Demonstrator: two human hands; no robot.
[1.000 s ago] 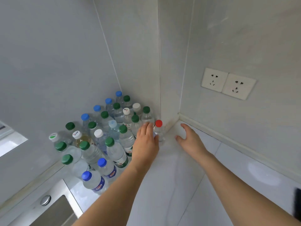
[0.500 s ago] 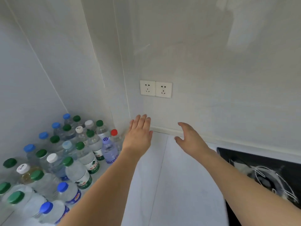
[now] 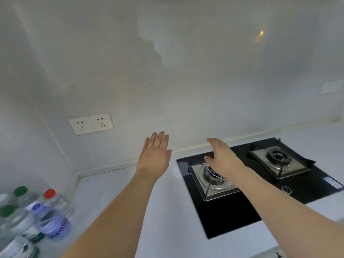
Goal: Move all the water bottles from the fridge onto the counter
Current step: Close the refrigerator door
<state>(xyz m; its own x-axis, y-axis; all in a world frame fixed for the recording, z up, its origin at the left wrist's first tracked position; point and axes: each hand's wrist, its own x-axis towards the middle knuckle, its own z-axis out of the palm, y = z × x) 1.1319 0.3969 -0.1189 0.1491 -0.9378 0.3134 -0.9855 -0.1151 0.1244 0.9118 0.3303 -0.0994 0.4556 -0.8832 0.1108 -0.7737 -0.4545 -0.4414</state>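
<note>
Several water bottles stand packed together on the white counter (image 3: 115,198) at the bottom left, by the wall corner. Among them are a red-capped bottle (image 3: 55,201), a purple-labelled bottle (image 3: 54,224) and a green-capped bottle (image 3: 21,223). My left hand (image 3: 155,155) hovers above the counter, well to the right of the bottles, fingers straight and empty. My right hand (image 3: 222,158) is held over the left burner of the stove, fingers apart, holding nothing. No fridge is in view.
A black glass gas stove (image 3: 232,218) with two burners is set into the counter on the right. A double wall socket (image 3: 91,123) sits on the tiled wall above the counter. Another socket plate (image 3: 330,87) is at the far right.
The view has swung right, away from the bottle cluster toward the stove. My left hand let go of the red-capped bottle, and both hands moved right, empty.
</note>
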